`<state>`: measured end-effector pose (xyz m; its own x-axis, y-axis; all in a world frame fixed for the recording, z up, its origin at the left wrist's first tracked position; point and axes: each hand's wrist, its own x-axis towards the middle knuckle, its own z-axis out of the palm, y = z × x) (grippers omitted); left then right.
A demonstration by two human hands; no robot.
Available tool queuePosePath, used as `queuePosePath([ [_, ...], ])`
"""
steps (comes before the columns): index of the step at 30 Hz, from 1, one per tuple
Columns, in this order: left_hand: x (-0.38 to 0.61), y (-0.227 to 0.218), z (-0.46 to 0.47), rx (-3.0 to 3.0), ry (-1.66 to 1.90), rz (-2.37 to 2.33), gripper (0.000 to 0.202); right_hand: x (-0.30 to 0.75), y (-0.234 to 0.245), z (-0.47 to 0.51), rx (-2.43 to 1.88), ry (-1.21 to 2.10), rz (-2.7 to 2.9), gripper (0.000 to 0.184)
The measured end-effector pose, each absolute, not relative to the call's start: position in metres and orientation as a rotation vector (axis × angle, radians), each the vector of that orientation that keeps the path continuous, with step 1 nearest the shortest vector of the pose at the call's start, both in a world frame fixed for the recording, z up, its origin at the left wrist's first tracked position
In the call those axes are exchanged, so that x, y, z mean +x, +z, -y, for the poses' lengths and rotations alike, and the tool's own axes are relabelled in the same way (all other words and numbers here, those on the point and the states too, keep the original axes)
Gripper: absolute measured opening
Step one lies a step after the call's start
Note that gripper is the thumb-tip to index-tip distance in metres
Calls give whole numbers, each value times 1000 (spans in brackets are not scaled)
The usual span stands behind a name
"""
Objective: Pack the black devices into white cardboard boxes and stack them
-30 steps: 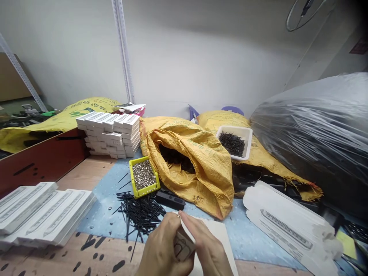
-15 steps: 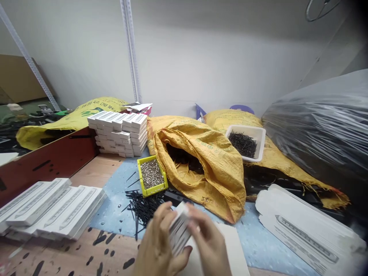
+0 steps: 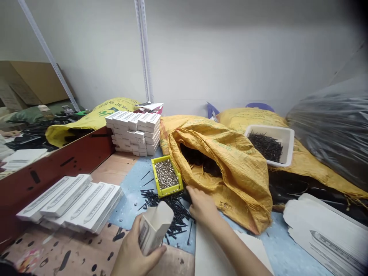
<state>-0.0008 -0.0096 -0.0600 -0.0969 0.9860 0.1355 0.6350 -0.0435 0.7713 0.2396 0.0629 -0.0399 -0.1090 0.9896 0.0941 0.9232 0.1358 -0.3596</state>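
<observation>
My left hand (image 3: 135, 249) is wrapped around a small white carton (image 3: 153, 232), tilted, its top end open with the flaps up. My right hand (image 3: 201, 205) reaches forward between the yellow bin (image 3: 169, 190) and the orange woven sack (image 3: 238, 180). Its fingers are curled down at a dark object that they mostly hide. Just left of that hand, a pile of thin black sticks (image 3: 176, 211) lies on the blue sheet. The yellow bin holds many small shiny metal pieces (image 3: 166, 174).
Flat printed cartons (image 3: 74, 203) lie at left, with a stack of small white boxes (image 3: 135, 132) behind. A white tub (image 3: 284, 147) of black sticks sits on another sack. Flattened cardboard (image 3: 324, 234) lies at right. A red-brown board (image 3: 66, 161) borders the left side.
Both hands were together on the white carton. The right hand has let go and moved forward to beside the yellow bin; the left keeps the carton, now left and with its open end showing.
</observation>
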Motion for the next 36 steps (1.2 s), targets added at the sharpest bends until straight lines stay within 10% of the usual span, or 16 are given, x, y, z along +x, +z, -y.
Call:
queuePosePath([
  [8, 26, -51, -13, 2103, 852, -1652, 45, 206, -14, -32, -996, 1044, 1326, 60],
  [17, -17, -50, -17, 1804, 807, -1816, 47, 214, -67, -45, -1438, 148, 2437, 12],
  [22, -22, -51, -11, 1836, 686, -1815, 50, 219, -78, -47, -1463, -72, 2495, 15],
  [31, 7, -45, -8, 1883, 762, -1517, 49, 210, 3, -23, -1082, 1037, 1500, 16],
  [36, 27, -45, 1, 1866, 849, -1454, 52, 190, 3, -19, -1205, 988, 1604, 21],
])
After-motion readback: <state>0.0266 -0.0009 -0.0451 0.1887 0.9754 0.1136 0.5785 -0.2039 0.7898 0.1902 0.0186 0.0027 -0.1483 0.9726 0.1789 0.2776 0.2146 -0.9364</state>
